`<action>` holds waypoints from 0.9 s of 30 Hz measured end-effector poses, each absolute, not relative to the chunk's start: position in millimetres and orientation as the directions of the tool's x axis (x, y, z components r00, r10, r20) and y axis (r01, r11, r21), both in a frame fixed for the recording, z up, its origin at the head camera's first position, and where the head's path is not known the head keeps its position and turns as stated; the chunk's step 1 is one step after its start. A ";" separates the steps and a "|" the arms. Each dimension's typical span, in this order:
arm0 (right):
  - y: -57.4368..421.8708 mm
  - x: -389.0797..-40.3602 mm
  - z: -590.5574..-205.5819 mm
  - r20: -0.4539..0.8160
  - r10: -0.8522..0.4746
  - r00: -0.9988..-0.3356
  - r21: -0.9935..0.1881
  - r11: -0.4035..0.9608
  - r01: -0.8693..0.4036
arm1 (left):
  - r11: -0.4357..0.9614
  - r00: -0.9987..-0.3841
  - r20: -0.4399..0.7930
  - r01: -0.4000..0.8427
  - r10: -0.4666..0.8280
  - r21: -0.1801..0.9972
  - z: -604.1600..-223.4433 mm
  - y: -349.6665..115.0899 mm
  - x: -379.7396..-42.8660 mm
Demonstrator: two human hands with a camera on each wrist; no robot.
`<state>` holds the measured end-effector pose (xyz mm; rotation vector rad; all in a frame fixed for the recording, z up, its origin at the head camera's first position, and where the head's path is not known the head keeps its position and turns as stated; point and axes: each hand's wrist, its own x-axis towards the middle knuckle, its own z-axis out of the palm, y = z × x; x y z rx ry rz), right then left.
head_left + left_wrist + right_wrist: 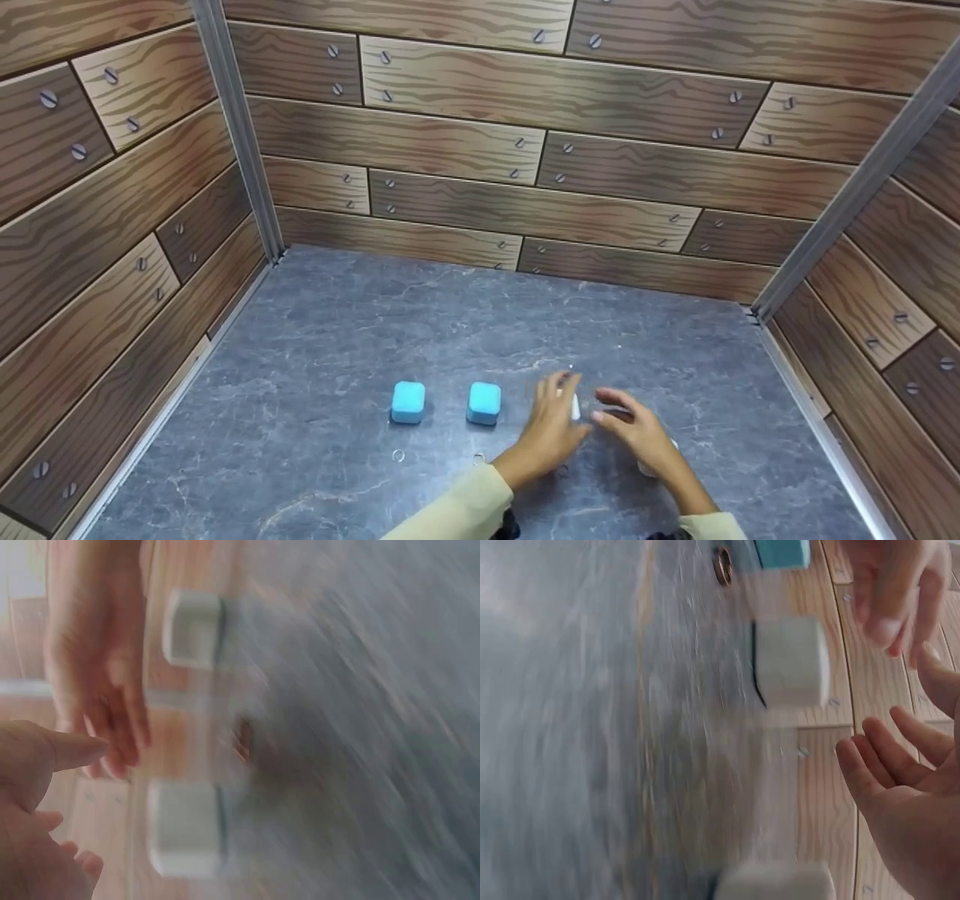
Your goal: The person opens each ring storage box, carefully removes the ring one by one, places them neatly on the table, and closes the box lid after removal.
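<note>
Seen from the head camera, with the back wall at twelve o'clock, the left hand point(551, 424) hangs over the tabletop point(315, 360), its fingers loosely spread. The right hand point(637, 431) is just beside it at three o'clock, thumb and fingers wide apart. A white box point(575, 406) peeks out at two o'clock from the left hand, which hides most of it; whether they touch, I cannot tell. A second white box point(780, 883) shows in the right wrist view. Toward nine o'clock of the left hand sit two blue boxes point(484, 403), well apart in a row. Near each, at six o'clock, lies a small ring point(398, 450). The left wrist view is badly blurred.
</note>
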<state>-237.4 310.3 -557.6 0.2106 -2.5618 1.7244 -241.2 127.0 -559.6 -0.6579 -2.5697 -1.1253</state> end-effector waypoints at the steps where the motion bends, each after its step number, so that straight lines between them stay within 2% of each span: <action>1: 315.8 -235.2 -556.6 0.113 -0.089 -0.990 -0.913 0.383 -0.139 | 0.587 -0.854 0.407 0.518 0.323 0.622 -556.4 130.1 -238.6; 7: 343.9 -223.1 -555.4 0.062 -0.096 -0.993 -0.902 0.420 -0.097 | 0.560 -0.834 0.358 0.548 0.419 0.621 -552.4 147.1 -222.8; 12: 363.6 -213.5 -557.9 0.086 -0.045 -0.995 -0.888 0.449 -0.097 | 0.557 -0.825 0.313 0.552 0.470 0.620 -557.9 161.4 -218.3; 17: 383.4 -205.9 -557.8 0.097 -0.034 -0.995 -0.869 0.484 -0.102 | 0.564 -0.842 0.240 0.509 0.483 0.651 -562.3 173.1 -219.7; 27: 414.2 -192.7 -570.9 0.037 -0.045 -0.998 -0.918 0.394 -0.052 | 0.513 -0.860 0.165 0.430 0.483 0.743 -574.4 194.5 -216.9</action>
